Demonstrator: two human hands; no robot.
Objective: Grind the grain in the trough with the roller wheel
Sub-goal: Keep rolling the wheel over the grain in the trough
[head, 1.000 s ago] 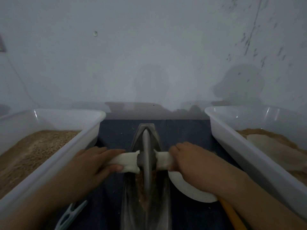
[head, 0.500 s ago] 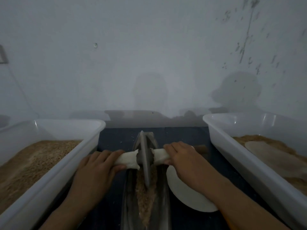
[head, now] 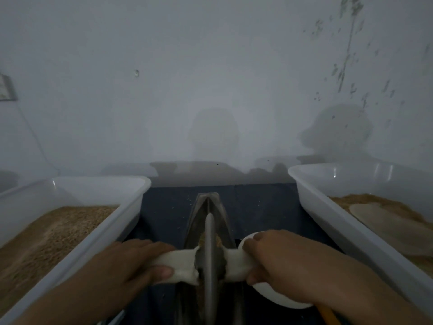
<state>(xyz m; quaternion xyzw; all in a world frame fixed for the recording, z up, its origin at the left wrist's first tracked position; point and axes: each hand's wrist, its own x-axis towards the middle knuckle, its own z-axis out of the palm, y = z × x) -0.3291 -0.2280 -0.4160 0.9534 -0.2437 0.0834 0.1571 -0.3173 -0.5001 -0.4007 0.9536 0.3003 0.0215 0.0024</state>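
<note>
- Mid-grind, the metal wheel (head: 209, 256) stands upright on edge in the narrow metal trough (head: 219, 208), which lies on a dark cloth between two white tubs.
- Left hand (head: 121, 268) curls its fingers over the cloth-wrapped left handle (head: 178, 266), thumb pressed beneath; right hand (head: 283, 261) wraps the wrapped right handle (head: 235, 262) the same way.
- Grain (head: 219, 240) shows as a thin brown line beside the wheel's rim, low in the trough.
- Judged from its thick metal, the wheel looks heavy and rigid; its own weight should do the crushing.
- Bare axle would likely be slick, so the padded ends are the sound places to hold, evenly on both sides to keep the wheel from tipping.
- Loose grain may spill over the trough's low walls.
</note>
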